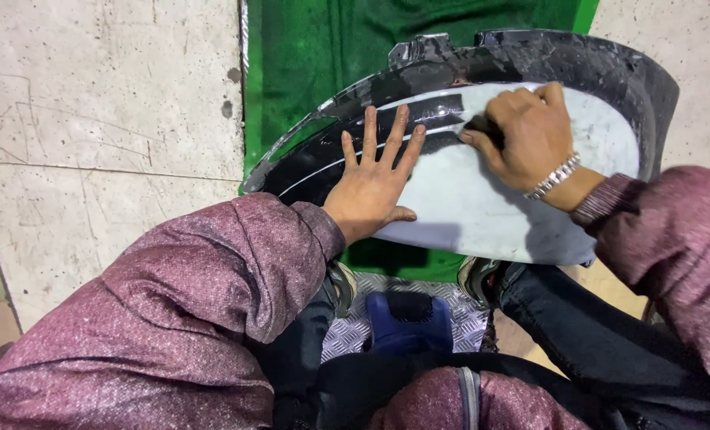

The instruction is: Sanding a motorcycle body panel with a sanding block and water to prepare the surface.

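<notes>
A curved black vehicle body panel (610, 72) lies in front of me, its middle covered with a dull whitish-grey coat (466, 207). My left hand (375, 179) rests flat on it with fingers spread, at the border between the glossy black part and the grey part. My right hand (530, 135) is closed on a small dark sanding pad (482, 127) pressed against the panel's upper grey area. A metal bracelet sits on the right wrist. Both arms wear purple-maroon sleeves.
The panel rests over a green mat (323, 48) on a pale concrete floor (100, 119). Below it lies a metal tread plate (363, 326) with a blue object (406, 322) between my dark-trousered legs and shoes.
</notes>
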